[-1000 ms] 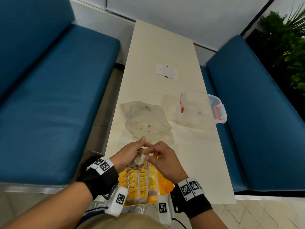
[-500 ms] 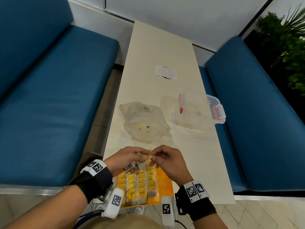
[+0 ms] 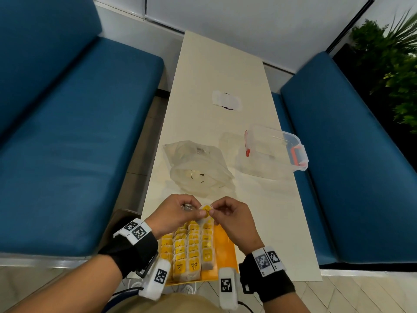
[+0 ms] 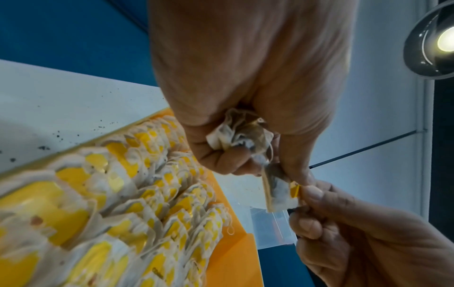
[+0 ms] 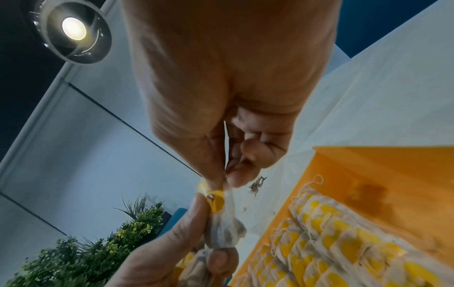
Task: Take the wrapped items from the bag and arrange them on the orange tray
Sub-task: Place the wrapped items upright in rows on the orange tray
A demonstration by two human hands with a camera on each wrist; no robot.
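Rows of tea bags with yellow tags (image 3: 191,249) fill the left part of the orange tray (image 3: 223,247) at the table's near edge. Above the tray's far end both hands meet. My left hand (image 3: 178,213) clutches a small bunch of tea bags (image 4: 239,132) in its curled fingers. One tea bag (image 4: 278,191) sticks out between the hands; my left thumb presses on it and my right hand (image 3: 228,213) pinches its yellow tag (image 5: 216,200) between thumb and forefinger. The clear plastic bag (image 3: 198,168) lies just beyond the hands, slack on the table.
A clear plastic box with orange clips (image 3: 275,150) stands on the right of the table (image 3: 225,68). A white taped patch (image 3: 226,101) lies farther back. Blue benches (image 3: 74,143) flank the table; a plant (image 3: 392,53) is at the far right.
Both hands have lifted slightly off the tray's far end. The right hand has drawn one tea bag out of the left hand's bunch by its yellow tag.
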